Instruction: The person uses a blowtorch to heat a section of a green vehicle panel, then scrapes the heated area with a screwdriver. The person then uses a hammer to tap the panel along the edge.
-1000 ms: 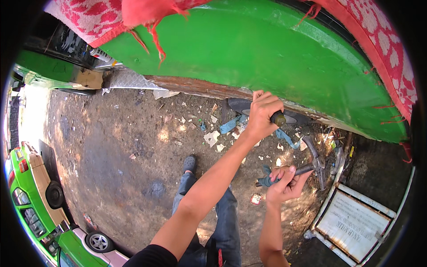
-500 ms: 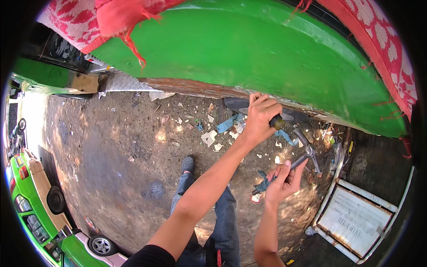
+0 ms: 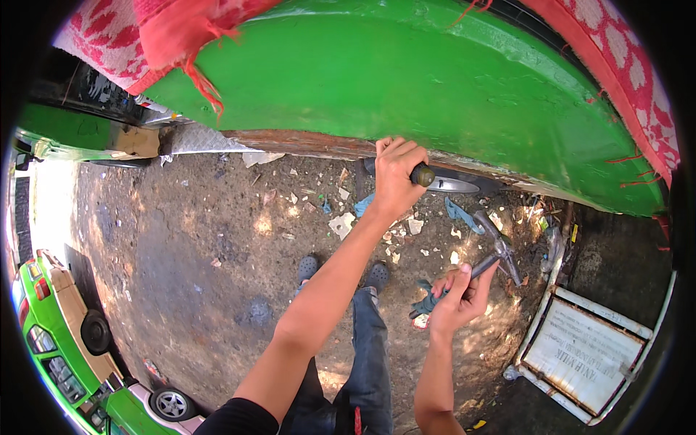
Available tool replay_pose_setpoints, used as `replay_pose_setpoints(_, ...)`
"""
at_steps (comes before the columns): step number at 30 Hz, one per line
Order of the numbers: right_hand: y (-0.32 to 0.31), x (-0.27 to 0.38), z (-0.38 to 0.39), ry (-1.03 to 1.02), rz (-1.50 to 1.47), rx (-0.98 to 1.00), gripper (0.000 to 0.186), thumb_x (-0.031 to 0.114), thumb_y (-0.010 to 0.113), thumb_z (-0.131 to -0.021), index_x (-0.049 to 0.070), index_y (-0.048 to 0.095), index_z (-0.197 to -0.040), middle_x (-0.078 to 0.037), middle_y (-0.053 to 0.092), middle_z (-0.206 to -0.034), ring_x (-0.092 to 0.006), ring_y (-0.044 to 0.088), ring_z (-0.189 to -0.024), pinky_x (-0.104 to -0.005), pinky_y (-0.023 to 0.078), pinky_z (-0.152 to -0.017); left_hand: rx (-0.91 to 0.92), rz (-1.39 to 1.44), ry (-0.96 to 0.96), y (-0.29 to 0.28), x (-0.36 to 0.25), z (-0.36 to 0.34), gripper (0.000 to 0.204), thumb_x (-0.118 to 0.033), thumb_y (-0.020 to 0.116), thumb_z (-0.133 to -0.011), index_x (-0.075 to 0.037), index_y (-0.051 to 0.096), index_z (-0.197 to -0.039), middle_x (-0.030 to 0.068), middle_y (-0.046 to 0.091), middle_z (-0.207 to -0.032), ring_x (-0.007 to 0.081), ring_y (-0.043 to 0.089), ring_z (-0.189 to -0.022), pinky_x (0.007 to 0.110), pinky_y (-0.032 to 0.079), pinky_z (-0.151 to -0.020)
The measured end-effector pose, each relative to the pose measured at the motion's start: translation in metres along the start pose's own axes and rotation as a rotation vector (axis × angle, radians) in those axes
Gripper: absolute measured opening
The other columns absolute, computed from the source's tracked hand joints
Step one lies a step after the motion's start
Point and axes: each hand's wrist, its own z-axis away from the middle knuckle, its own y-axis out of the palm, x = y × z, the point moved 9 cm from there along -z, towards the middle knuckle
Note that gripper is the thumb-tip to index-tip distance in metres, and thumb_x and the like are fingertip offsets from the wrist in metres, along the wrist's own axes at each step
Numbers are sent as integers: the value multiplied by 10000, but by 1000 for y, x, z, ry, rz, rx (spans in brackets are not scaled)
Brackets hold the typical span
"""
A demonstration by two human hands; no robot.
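Note:
My left hand point(image 3: 397, 174) is wrapped round a dark-handled tool point(image 3: 422, 174) with an olive butt end. Its working end is hidden behind my fingers, at the lower edge of a green body panel point(image 3: 406, 80). That edge shows bare brown, flaking material. Lower and to the right, my right hand point(image 3: 461, 301) grips the handle of a hammer point(image 3: 500, 250). The hammer's metal head is apart from the handled tool, out to its lower right over the ground.
Flakes and scraps litter the dirt ground point(image 3: 196, 239). A wheel point(image 3: 453, 185) shows under the panel. Red patterned cloth point(image 3: 623, 65) drapes over the panel. A framed white sign point(image 3: 583, 355) lies at right. A green vehicle point(image 3: 61, 362) stands at left.
My left hand has moved left along the panel edge with the tool, away from the hammer head. My right hand and the hammer stay nearly in place.

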Motion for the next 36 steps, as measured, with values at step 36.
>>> replay_pose_setpoints(36,-2,-46,-6,201,-262,-124,562,89,526,-1055,86,341,-1585,-4,448,-649,-75,429,-489,-281,405,-427,347,-56,202,45,-42,10,270,8,748,-550,-80,570,-734,43,591,-728,267,568,-763,397,379,-807)
